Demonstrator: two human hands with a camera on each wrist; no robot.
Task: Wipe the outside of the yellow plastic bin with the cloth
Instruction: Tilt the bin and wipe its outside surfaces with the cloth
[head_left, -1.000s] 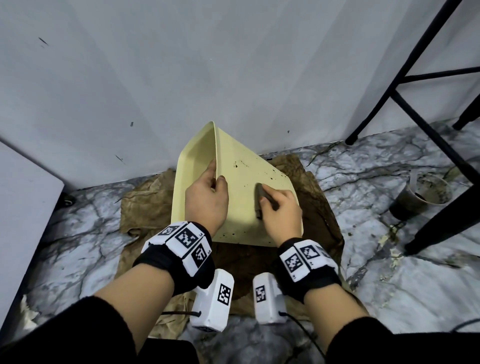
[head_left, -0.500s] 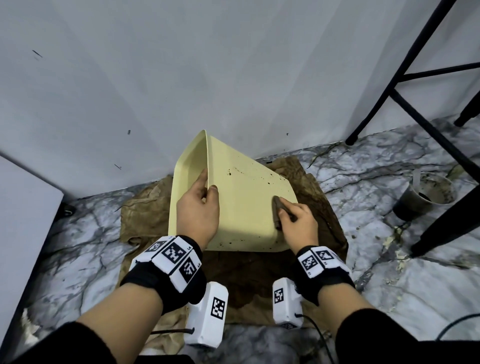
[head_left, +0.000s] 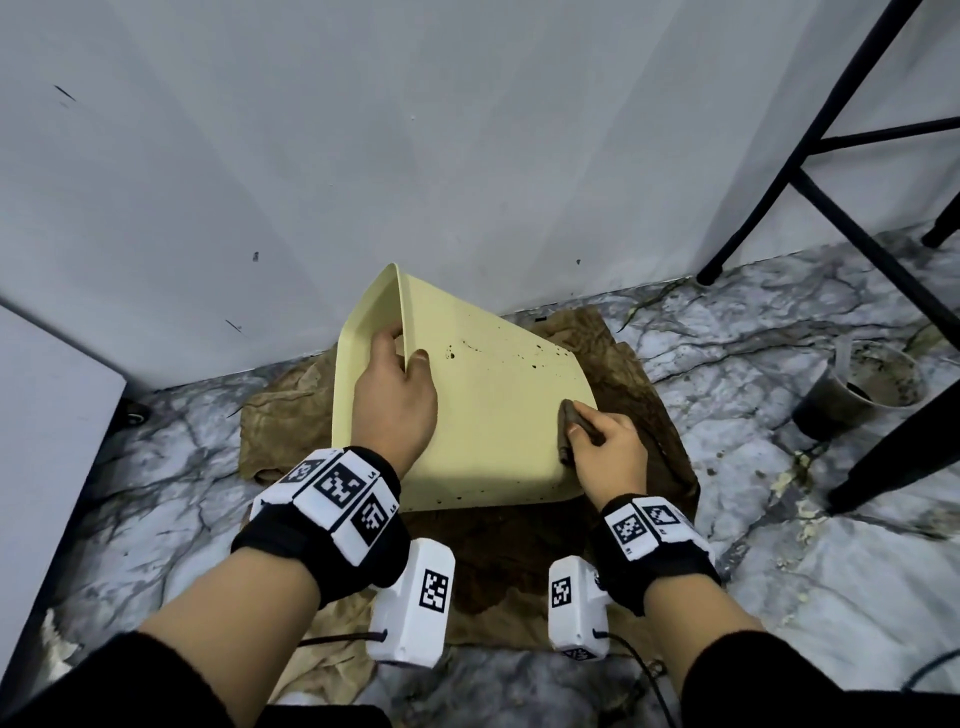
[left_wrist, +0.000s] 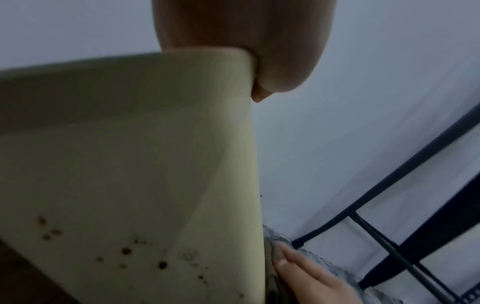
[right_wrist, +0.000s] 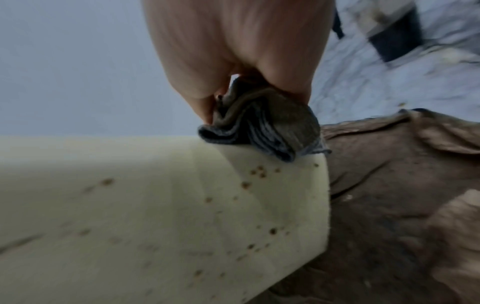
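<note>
The pale yellow plastic bin (head_left: 493, 405) lies tipped on its side on a brown sheet, its mouth to the left and a broad side wall speckled with brown spots facing up. My left hand (head_left: 395, 395) grips its rim (left_wrist: 207, 59), fingers inside and thumb on the outer wall. My right hand (head_left: 602, 441) holds a small folded dark cloth (right_wrist: 262, 127) and presses it against the bin (right_wrist: 155, 205) at the wall's right edge, close to the bottom corner. The cloth (head_left: 569, 428) shows as a dark strip under my fingers.
A crumpled brown sheet (head_left: 519, 561) covers the marble floor under the bin. A grey wall (head_left: 415, 156) stands right behind. Black metal furniture legs (head_left: 831, 218) rise at the right, beside a dirty cup (head_left: 862, 389). A white panel (head_left: 47, 415) stands at the left.
My right hand has slid the cloth rightward across the wall to its right edge. The bin has turned so more of that wall faces up; my left hand kept hold of the rim.
</note>
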